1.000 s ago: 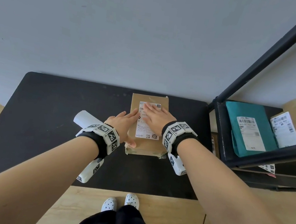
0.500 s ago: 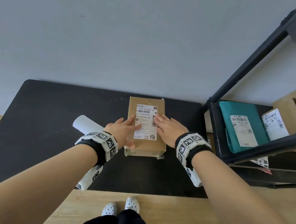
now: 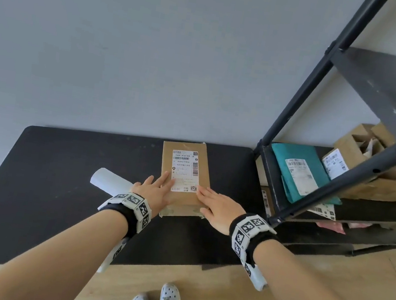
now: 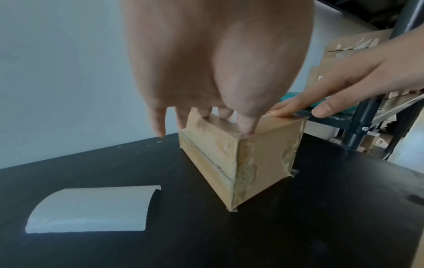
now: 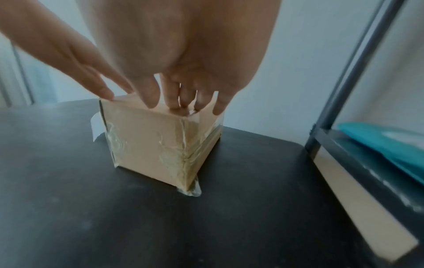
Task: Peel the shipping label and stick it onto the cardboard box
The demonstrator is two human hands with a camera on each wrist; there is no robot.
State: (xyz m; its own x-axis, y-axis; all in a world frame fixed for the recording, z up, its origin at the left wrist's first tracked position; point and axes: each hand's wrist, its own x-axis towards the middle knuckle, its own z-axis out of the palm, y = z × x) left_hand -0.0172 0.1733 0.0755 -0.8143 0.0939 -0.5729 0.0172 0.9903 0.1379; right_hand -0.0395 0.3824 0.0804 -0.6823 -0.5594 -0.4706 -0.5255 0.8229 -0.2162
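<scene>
My left hand point(image 3: 153, 192) and right hand point(image 3: 219, 208) lie flat, fingers straight, on one box point(image 3: 184, 173) at the bench's point(image 3: 46, 178) far edge, hiding the label's point(image 3: 184, 171) near corners.

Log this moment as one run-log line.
label: stuck on box | left hand: flat on box | right hand: flat on box | backing paper: on table

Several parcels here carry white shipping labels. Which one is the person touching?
The brown cardboard box on the black table, under both flat hands. The teal mailer and the other labelled boxes sit untouched on the shelf.
</scene>
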